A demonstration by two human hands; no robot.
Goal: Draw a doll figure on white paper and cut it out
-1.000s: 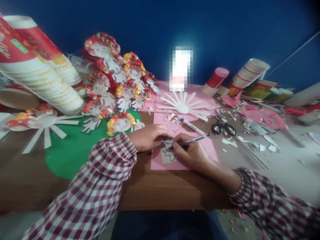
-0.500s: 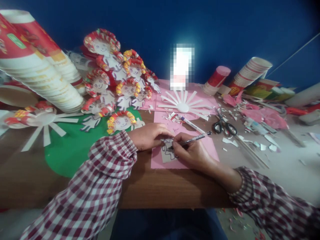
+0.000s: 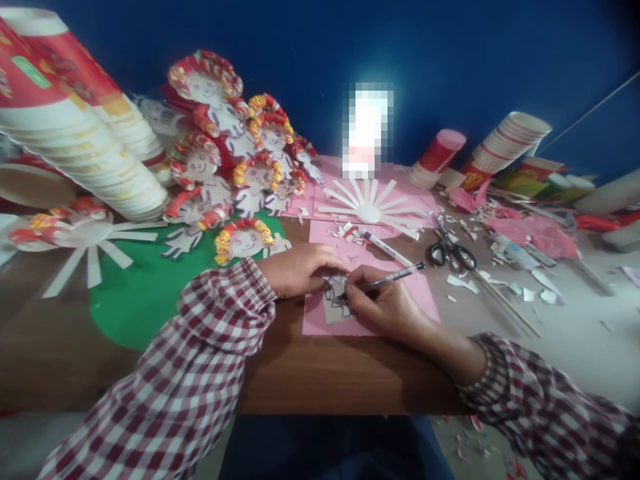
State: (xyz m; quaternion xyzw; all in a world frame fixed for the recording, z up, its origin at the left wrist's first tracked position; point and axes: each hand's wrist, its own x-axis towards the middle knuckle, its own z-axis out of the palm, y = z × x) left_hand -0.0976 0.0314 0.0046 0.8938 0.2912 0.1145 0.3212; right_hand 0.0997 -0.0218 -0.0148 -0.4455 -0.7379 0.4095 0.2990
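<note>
My right hand [image 3: 377, 300] is closed around a pen [image 3: 397, 274], its tip resting on a small grey-white piece of card [image 3: 336, 319] with dark purple outlines of a figure. At the card's upper left, my left hand [image 3: 300, 268] lies with its fingers stretched over the edge, steadying it. Part of the drawing is hidden by my hands. Under the card is a pink paper sheet [image 3: 320, 330]. A white marker [image 3: 385, 248] lies just beyond my right hand. Left of my left hand lies a paper doll face [image 3: 245, 245] with red and yellow curls.
Black scissors [image 3: 453, 253] and a wooden stick [image 3: 507, 303] lie at the right among paper scraps. A white paper-cup sunburst [image 3: 369, 213] sits behind. At left are stacked paper cups [image 3: 85, 147], green paper [image 3: 120, 313] and several paper dolls [image 3: 207, 90]. A bright pixelated screen stands at the back.
The pen tip stays on the card with only a very slight shift. Both hands keep their places; the view has tilted a little.
</note>
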